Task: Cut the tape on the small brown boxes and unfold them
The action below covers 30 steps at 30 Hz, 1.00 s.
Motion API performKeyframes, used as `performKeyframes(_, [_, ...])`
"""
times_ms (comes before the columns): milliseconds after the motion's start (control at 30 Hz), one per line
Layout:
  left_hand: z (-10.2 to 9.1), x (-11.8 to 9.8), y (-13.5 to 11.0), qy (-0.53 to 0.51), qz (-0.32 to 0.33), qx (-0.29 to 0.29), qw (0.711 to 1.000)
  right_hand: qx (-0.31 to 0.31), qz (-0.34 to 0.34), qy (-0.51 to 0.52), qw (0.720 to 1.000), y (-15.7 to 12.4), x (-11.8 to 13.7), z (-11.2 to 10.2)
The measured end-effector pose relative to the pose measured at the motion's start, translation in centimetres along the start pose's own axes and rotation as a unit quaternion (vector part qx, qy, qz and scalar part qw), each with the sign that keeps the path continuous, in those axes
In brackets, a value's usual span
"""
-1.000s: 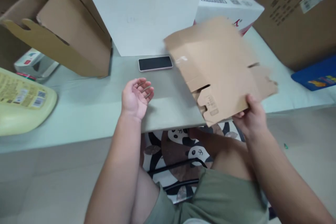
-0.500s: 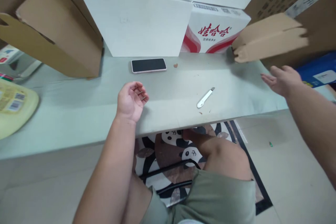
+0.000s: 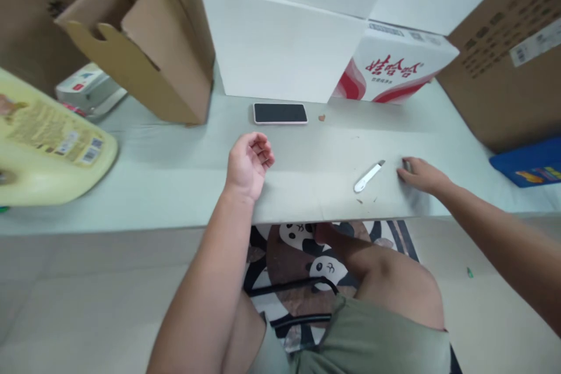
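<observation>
My left hand [image 3: 250, 165] rests side-down on the pale green tabletop [image 3: 175, 187], palm turned inward, its fingers loosely curled with nothing in them. Just beyond it lies a phone [image 3: 280, 114] with a dark screen. Over to the right, my right hand [image 3: 419, 175] is low over the table, thumb and fingers apart around a gap, holding nothing that I can see. A white utility knife [image 3: 369, 177] lies a short way left of those fingertips, its blade end pointing away from me and to the right.
An open cardboard box [image 3: 162, 52] and a yellow jug [image 3: 48, 146] stand at left. White cartons [image 3: 284, 41] and a red-and-white box [image 3: 390, 70] line the back. A large brown carton [image 3: 504, 82] and a blue package [image 3: 530, 163] are at right. Small scraps [image 3: 322, 117] dot the table.
My right hand has moved left and down to the table beside the knife. The brown cardboard piece in the air near it is out of sight. The view has shifted left.
</observation>
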<state>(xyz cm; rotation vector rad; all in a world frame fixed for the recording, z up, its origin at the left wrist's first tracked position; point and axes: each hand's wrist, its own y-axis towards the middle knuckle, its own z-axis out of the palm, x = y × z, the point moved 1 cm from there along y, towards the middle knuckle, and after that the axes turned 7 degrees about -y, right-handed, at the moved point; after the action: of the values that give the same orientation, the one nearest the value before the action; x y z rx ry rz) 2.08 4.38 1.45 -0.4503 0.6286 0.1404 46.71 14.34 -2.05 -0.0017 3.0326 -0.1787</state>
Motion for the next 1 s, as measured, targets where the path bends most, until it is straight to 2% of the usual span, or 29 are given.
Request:
performKeyframes(100, [-0.5, -1.3, -0.3, -0.039, 0.048, -0.016, 0.998, 0.006, -0.007, -0.027, 1.0, 1.3, 4.0, -3.5])
performKeyframes(167, [-0.9, -2.2, -0.4, -0.068, 0.076, -0.032, 0.994, -0.014, -0.051, -0.021, 0.998, 1.7, 9.0, -5.4])
performKeyframes(267, [-1.5, -3.2, -0.6, -0.099, 0.096, -0.054, 0.989, -0.073, -0.184, 0.051, 0.979, 0.7, 19.5, -8.4])
performKeyframes(367, [-1.9, -3.9, -0.7, -0.118, 0.104, -0.07, 0.985, -0.101, -0.323, 0.126, 0.933, -2.1, 31.3, -12.1])
performKeyframes(433, [-2.0, -4.3, -0.8, -0.127, 0.115, -0.074, 0.982, -0.109, -0.37, 0.154, 0.91, -3.9, 38.4, -14.8])
performKeyframes(500, [-2.1, -4.5, -1.0, -0.134, 0.123, -0.075, 0.98, -0.113, -0.422, 0.182, 0.881, -5.1, 44.3, -17.0])
performKeyframes(567, [-2.3, -4.7, -1.1, -0.136, 0.126, -0.074, 0.98, -0.137, -0.433, 0.175, 0.873, -5.2, 48.5, -18.4])
performKeyframes(633, [-2.4, -4.9, -1.3, -0.134, 0.129, -0.073, 0.98, -0.148, -0.419, 0.137, 0.885, -4.4, 50.9, -18.7])
performKeyframes(700, [-2.7, -5.1, -1.6, -0.13, 0.133, -0.077, 0.98, -0.147, -0.396, 0.111, 0.9, -3.5, 51.5, -18.5])
performKeyframes(867, [-3.4, -5.7, -1.9, -0.131, 0.144, -0.082, 0.977, -0.154, -0.361, 0.153, 0.907, -2.8, 48.7, -18.6])
performKeyframes(1000, [-3.4, -5.5, -2.0, -0.12, 0.149, -0.08, 0.978, -0.13, -0.338, 0.109, 0.926, -2.5, 47.9, -19.1])
